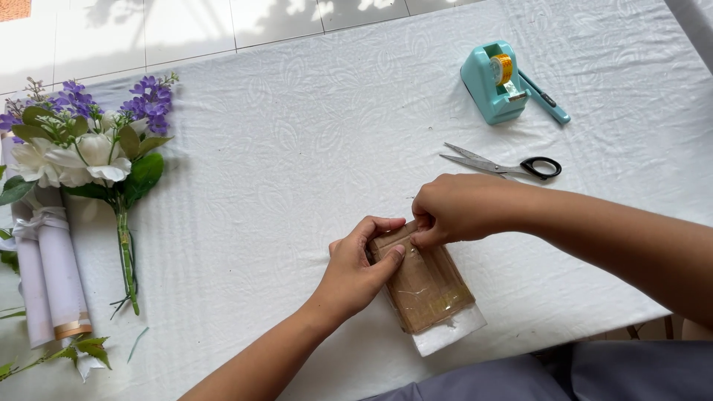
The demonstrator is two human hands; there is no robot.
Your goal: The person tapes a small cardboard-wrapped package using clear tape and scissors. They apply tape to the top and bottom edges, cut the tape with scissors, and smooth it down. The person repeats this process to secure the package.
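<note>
Left hand (pixel 355 269), fingers curled, presses its thumb and forefinger on the near-left end of a small brown paper-wrapped parcel (pixel 425 286). Right hand (pixel 454 209), nearly closed, pinches the parcel's far edge at 12 o'clock. Parcel lies close to the table's near edge on a white tablecloth (pixel 297 148). Scissors (pixel 505 165) sit at 1 o'clock, teal tape dispenser (pixel 496 82) beyond; flower bouquet (pixel 89 148) at 9 o'clock, open cloth between.

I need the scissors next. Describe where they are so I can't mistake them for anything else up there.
On the white tablecloth, look at its far right part, just beyond the right hand. The scissors lie flat there, nearer than the teal tape dispenser. They alone have bare metal blades and black handle loops, blades pointing left.
</note>
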